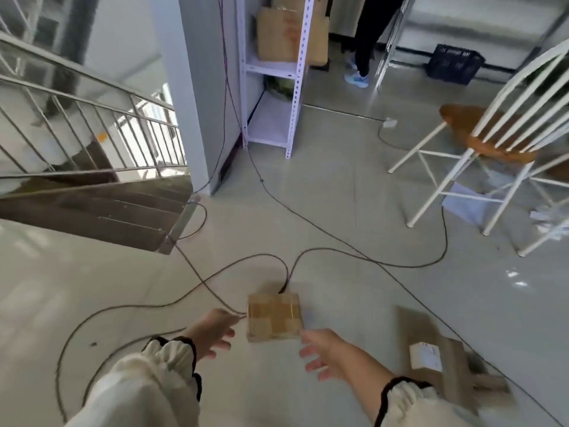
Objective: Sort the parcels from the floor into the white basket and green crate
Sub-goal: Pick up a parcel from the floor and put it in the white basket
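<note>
On the left I see the stair rail (92, 118). Next comes the left hand (215, 331). It is open, with its fingers spread, and it holds nothing. A thin black cable (184, 300) runs on the floor past its fingertips.

The taped cardboard parcel (274, 315) lies flat on the floor, just in front of the hands and right between them. It looks about square, so I see no long side to pick. Its left edge faces the left hand, and its near right corner faces the right hand.

The right hand (326, 352) is open too, fingers spread and empty. Its fingertips are just beside that corner. Both hands are close to the parcel, and I can't say which one is closer. I think each hand will take one side.

Further right lies a flat brown parcel (415, 325) with a white thing (426, 355) on top (a label or a small box, too blurry to tell). Past that stands a white chair (462, 124).

I can't see the white basket or the green crate from here.
</note>
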### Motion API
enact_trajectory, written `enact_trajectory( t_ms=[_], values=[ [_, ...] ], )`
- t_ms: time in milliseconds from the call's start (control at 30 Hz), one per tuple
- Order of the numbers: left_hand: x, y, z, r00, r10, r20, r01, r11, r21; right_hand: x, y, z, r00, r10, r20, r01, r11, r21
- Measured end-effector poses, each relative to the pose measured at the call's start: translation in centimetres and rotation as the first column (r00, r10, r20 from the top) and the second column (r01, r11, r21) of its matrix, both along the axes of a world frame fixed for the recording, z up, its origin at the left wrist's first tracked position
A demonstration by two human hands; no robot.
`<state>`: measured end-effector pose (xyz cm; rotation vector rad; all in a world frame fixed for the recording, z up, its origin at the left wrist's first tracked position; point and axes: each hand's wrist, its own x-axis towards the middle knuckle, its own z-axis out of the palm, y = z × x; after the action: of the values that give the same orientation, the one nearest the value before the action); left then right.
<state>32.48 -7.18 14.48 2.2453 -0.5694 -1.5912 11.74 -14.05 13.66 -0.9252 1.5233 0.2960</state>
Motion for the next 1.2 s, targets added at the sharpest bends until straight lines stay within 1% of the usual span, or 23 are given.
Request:
enact_trajectory(
  t_ms=[100, 200, 300, 400, 500, 567, 633, 700, 767, 833, 900, 933, 967, 1000, 1033, 1100, 1133, 1200],
  values=[
    [0.9, -1.8, -12.4, 1.0, -0.006, 0.02, 0.006, 1.0, 0.007, 0.1, -2.7, -11.8, 0.994, -0.107, -0.031, 0.104, 0.991, -0.084],
    [1.3, -4.1, -22.4, 0.998, 0.001, 0.068, 0.001, 0.999, -0.036, 0.5, -6.0, -21.5, 0.978, -0.198, -0.061, 0.175, 0.946, -0.272],
    [1.3, -6.6, -29.5, 0.996, 0.03, 0.087, -0.019, 0.992, -0.121, 0.8, -8.9, -28.3, 0.967, -0.254, -0.036, 0.22, 0.893, -0.392],
    [0.9, -8.4, -34.2, 0.986, 0.117, 0.121, -0.086, 0.968, -0.234, 1.5, -10.8, -32.0, 0.959, -0.28, 0.048, 0.273, 0.86, -0.431],
    [0.2, -9.0, -36.0, 0.976, 0.178, 0.127, -0.138, 0.952, -0.274, 2.8, -11.8, -33.0, 0.955, -0.257, 0.15, 0.297, 0.846, -0.442],
    [-0.3, -8.9, -35.7, 0.976, 0.196, 0.094, -0.164, 0.948, -0.273, 3.2, -11.3, -33.0, 0.944, -0.265, 0.195, 0.325, 0.845, -0.425],
    [-0.5, -8.8, -35.2, 0.968, 0.24, 0.07, -0.212, 0.936, -0.281, 3.1, -10.7, -32.5, 0.911, -0.327, 0.252, 0.401, 0.845, -0.354],
    [-0.4, -9.1, -34.8, 0.956, 0.293, 0.024, -0.271, 0.908, -0.32, 2.7, -11.0, -31.7, 0.854, -0.415, 0.315, 0.5, 0.822, -0.273],
    [-0.4, -9.6, -34.5, 0.943, 0.333, -0.029, -0.317, 0.866, -0.386, 1.9, -11.9, -31.4, 0.792, -0.481, 0.376, 0.588, 0.766, -0.259],
    [-0.6, -10.0, -34.2, 0.929, 0.365, -0.061, -0.349, 0.808, -0.475, 1.2, -12.8, -31.2, 0.75, -0.515, 0.416, 0.648, 0.699, -0.303],
    [-1.5, -9.6, -34.3, 0.887, 0.438, -0.146, -0.443, 0.718, -0.537, 0.5, -12.9, -31.3, 0.731, -0.541, 0.416, 0.68, 0.632, -0.372],
    [-1.9, -9.3, -34.4, 0.852, 0.484, -0.2, -0.51, 0.678, -0.53, 0.1, -12.8, -31.5, 0.738, -0.552, 0.389, 0.675, 0.617, -0.404],
    [-2.1, -9.0, -34.6, 0.82, 0.52, -0.24, -0.563, 0.659, -0.499, -0.3, -12.6, -31.6, 0.757, -0.556, 0.342, 0.653, 0.632, -0.418],
    [-2.2, -8.7, -34.9, 0.806, 0.533, -0.256, -0.587, 0.669, -0.456, -0.8, -12.3, -31.8, 0.783, -0.549, 0.292, 0.622, 0.671, -0.403],
    [-2.0, -8.5, -35.1, 0.816, 0.52, -0.253, -0.578, 0.708, -0.407, -1.2, -11.9, -32.0, 0.815, -0.525, 0.245, 0.579, 0.733, -0.358],
    [-1.6, -8.2, -35.7, 0.87, 0.443, -0.216, -0.491, 0.815, -0.308, -1.8, -11.3, -32.2, 0.894, -0.422, 0.151, 0.447, 0.862, -0.24],
    [-1.5, -8.1, -35.9, 0.898, 0.398, -0.186, -0.436, 0.859, -0.269, -2.0, -11.2, -32.3, 0.931, -0.352, 0.102, 0.366, 0.906, -0.211],
    [-1.5, -8.0, -36.2, 0.929, 0.341, -0.141, -0.366, 0.904, -0.223, -2.2, -11.2, -32.3, 0.969, -0.245, 0.025, 0.244, 0.944, -0.222]
  ],
)
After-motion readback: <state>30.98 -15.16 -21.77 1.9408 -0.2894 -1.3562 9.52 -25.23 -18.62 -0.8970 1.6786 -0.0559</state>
